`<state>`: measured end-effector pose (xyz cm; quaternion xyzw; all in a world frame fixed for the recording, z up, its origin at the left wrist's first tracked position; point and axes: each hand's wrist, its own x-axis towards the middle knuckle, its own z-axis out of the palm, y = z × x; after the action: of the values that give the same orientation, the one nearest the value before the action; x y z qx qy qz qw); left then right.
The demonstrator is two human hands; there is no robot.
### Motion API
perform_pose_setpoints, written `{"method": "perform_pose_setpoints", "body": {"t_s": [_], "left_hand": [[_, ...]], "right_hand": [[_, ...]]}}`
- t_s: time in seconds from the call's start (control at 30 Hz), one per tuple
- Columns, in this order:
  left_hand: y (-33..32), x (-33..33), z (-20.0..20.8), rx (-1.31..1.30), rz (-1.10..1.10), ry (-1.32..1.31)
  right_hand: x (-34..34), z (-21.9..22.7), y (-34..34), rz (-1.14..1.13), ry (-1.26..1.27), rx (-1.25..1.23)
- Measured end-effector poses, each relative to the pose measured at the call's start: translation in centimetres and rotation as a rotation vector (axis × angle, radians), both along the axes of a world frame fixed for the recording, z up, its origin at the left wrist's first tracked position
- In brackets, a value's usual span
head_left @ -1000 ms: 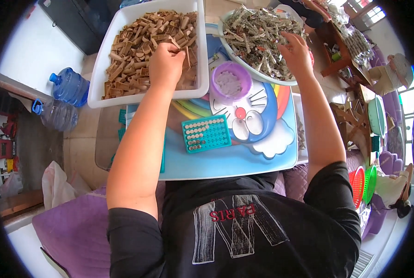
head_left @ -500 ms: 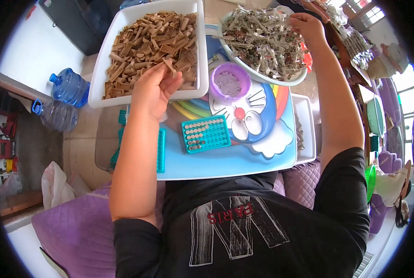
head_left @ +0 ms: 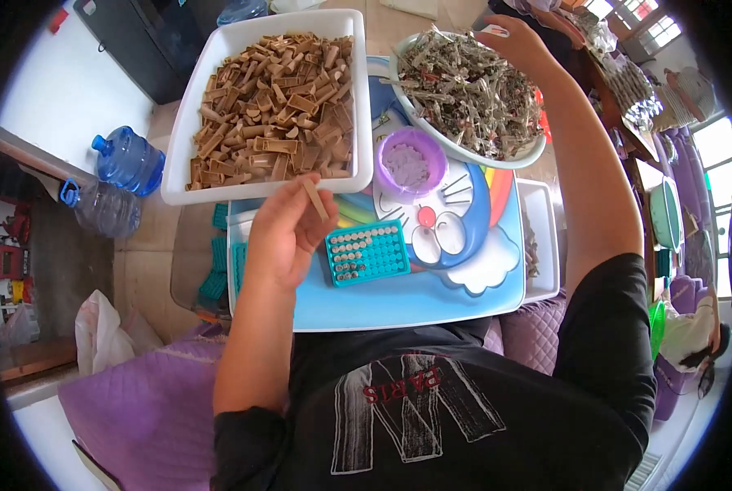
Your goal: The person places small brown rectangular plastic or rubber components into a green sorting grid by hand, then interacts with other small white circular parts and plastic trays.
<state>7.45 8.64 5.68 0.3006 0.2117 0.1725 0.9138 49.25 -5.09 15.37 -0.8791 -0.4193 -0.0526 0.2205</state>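
Closest to the person is a light blue plastic tray point(head_left: 399, 307) with a cartoon cat picture on it. It sits like a little worktop in front of the person's black shirt. On the tray lies a small teal plastic block with rows of holes point(head_left: 367, 252), and many holes have little silver bits in them.

The left hand point(head_left: 288, 233) is just left of that block, up above the tray. Its grip is closed on one thin tan plastic stick point(head_left: 315, 199), pinched between thumb and fingers. The stick points up and tilts a bit to the left. Its top end is near the front edge of the big box.

A little farther, on the cat picture, stands a small round purple plastic cup point(head_left: 411, 164). It has pale little bits inside.

Behind the left hand is a big white plastic box point(head_left: 187, 159) full of tan sticks and tan clip pieces, all jumbled up.

To the right of the box is a round white bowl point(head_left: 497, 157) piled high with small shiny grey metal pieces. The right hand point(head_left: 520, 45) is at the far rim of that bowl, over the pile. I cannot tell if its grip is open or closed.

On the floor to the left lie two blue water bottles point(head_left: 128, 159).
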Motion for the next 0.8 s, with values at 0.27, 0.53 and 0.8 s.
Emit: {"method": "perform_pose_setpoints", "body": {"t_s": [0.27, 0.53, 0.8], "left_hand": [[-1.5, -2.0, -0.7, 0.056, -0.005, 0.087], [-2.2, -2.4, -1.6, 0.054, -0.003, 0.105], [-2.8, -3.0, -2.6, 0.079, -0.034, 0.135]], "right_hand": [[2.4, -4.0, 5.7, -0.084, -0.774, -0.272], [4.7, -4.4, 4.2, 0.140, 0.091, -0.488], [0.0, 0.4, -0.2, 0.068, 0.030, -0.149]]}}
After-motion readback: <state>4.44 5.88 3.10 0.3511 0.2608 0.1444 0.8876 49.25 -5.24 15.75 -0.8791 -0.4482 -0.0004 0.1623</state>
